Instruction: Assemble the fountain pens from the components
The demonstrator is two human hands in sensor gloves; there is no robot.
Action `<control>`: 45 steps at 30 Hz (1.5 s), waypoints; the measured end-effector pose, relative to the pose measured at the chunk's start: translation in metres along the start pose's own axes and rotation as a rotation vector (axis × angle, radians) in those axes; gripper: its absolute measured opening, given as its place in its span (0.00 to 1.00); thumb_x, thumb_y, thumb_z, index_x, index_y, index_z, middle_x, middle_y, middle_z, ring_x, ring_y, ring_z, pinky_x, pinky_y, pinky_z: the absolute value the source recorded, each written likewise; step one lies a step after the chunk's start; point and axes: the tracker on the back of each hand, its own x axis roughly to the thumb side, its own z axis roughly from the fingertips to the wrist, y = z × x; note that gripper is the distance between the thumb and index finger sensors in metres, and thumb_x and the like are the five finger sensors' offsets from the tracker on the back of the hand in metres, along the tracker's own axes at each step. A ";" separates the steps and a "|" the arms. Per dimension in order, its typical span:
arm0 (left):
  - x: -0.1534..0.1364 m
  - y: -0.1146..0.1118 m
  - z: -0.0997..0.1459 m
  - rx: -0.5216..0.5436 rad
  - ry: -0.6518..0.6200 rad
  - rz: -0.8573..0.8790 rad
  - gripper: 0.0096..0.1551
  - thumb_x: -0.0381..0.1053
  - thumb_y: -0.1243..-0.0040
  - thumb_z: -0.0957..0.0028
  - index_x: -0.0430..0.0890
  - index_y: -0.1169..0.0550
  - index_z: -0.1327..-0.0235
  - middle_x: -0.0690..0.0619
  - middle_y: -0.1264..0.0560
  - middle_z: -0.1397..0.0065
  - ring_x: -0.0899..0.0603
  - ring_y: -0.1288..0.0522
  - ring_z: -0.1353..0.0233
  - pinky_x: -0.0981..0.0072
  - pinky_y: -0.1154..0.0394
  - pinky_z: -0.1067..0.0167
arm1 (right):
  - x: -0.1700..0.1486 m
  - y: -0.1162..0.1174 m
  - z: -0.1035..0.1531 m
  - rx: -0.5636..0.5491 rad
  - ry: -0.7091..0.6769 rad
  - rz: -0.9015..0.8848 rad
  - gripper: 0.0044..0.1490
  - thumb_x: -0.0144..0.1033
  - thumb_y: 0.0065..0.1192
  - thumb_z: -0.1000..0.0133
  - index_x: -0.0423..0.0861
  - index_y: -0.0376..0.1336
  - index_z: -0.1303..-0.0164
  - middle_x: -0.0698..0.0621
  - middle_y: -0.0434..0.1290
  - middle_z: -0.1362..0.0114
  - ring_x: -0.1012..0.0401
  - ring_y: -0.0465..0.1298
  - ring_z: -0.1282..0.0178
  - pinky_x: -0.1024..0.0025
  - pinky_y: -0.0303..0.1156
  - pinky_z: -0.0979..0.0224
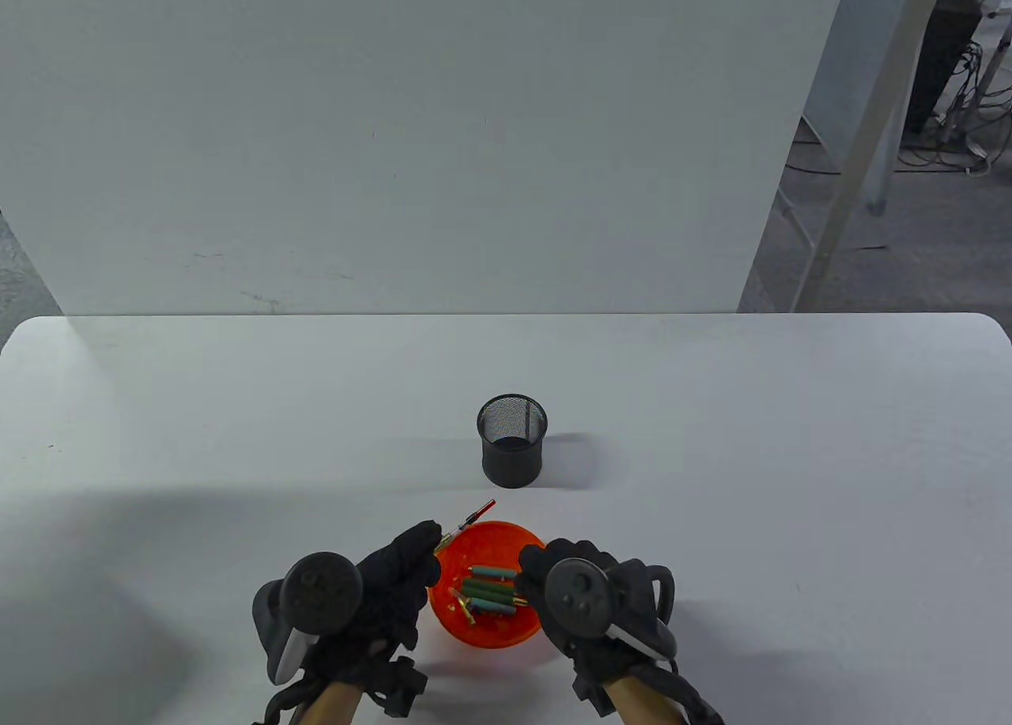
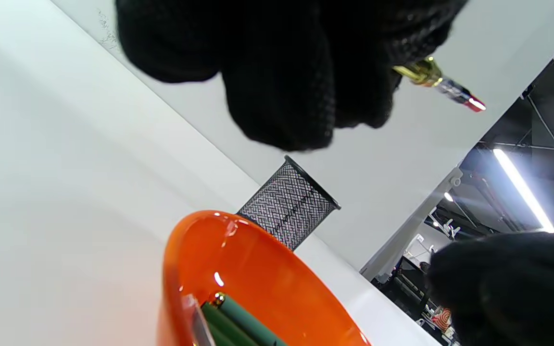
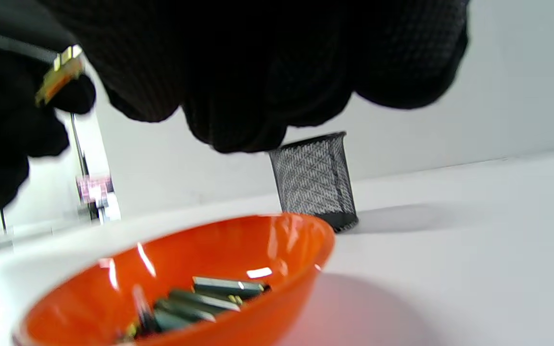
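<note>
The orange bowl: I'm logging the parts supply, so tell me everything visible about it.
The orange bowl looks like glossy translucent plastic, round and shallow, standing upright on the white table between both hands, nearer than the mesh cup. Inside lie several green pen barrels and gold-coloured bits. The right hand hovers over its right rim; contact is unclear.

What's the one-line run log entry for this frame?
left hand: pinches pen nib section above orange bowl | right hand: over bowl's green pen barrels, grip unclear | mesh cup: upright beyond bowl

No text, label or number is legible — anywhere.
</note>
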 end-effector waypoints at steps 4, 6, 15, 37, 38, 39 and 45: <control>0.000 0.001 0.000 0.005 0.001 0.000 0.25 0.57 0.47 0.45 0.61 0.24 0.34 0.59 0.15 0.49 0.53 0.13 0.59 0.58 0.18 0.53 | 0.020 0.002 -0.017 0.089 -0.082 0.251 0.26 0.48 0.63 0.41 0.49 0.72 0.37 0.49 0.79 0.43 0.55 0.77 0.48 0.53 0.77 0.41; 0.000 0.001 0.001 0.019 -0.004 -0.001 0.25 0.57 0.48 0.45 0.61 0.25 0.33 0.59 0.15 0.49 0.53 0.13 0.59 0.58 0.18 0.53 | 0.028 0.005 -0.026 0.149 -0.083 0.322 0.25 0.47 0.64 0.41 0.49 0.73 0.38 0.49 0.79 0.43 0.55 0.77 0.47 0.53 0.77 0.40; -0.005 0.005 0.003 0.090 0.060 0.000 0.25 0.57 0.47 0.45 0.60 0.25 0.33 0.59 0.15 0.48 0.53 0.13 0.59 0.57 0.18 0.53 | 0.044 0.045 -0.045 0.308 -0.109 0.481 0.25 0.47 0.65 0.42 0.50 0.73 0.37 0.48 0.78 0.42 0.55 0.76 0.46 0.55 0.77 0.41; -0.003 0.005 0.002 0.095 0.036 0.007 0.25 0.57 0.47 0.44 0.61 0.25 0.33 0.59 0.15 0.47 0.53 0.13 0.59 0.58 0.18 0.53 | 0.047 0.060 -0.046 0.383 -0.064 0.617 0.31 0.51 0.60 0.42 0.44 0.73 0.36 0.44 0.73 0.35 0.50 0.72 0.40 0.47 0.71 0.35; -0.003 0.005 0.002 0.093 0.034 0.006 0.25 0.58 0.47 0.44 0.61 0.25 0.33 0.59 0.15 0.47 0.53 0.13 0.59 0.58 0.18 0.53 | 0.047 0.060 -0.046 0.398 -0.063 0.626 0.31 0.51 0.58 0.42 0.45 0.72 0.35 0.45 0.73 0.34 0.50 0.72 0.39 0.47 0.71 0.34; -0.003 0.005 0.002 0.092 0.033 0.004 0.25 0.58 0.47 0.44 0.61 0.25 0.33 0.59 0.15 0.47 0.54 0.13 0.59 0.58 0.18 0.53 | 0.046 0.061 -0.046 0.400 -0.058 0.621 0.32 0.51 0.58 0.42 0.46 0.72 0.33 0.44 0.73 0.34 0.50 0.71 0.39 0.47 0.70 0.34; -0.004 0.004 0.002 0.087 0.033 0.004 0.25 0.57 0.47 0.45 0.61 0.25 0.33 0.59 0.15 0.47 0.53 0.13 0.59 0.58 0.18 0.53 | 0.049 0.061 -0.043 0.422 -0.060 0.616 0.35 0.50 0.61 0.44 0.43 0.70 0.31 0.44 0.71 0.32 0.49 0.70 0.37 0.45 0.69 0.32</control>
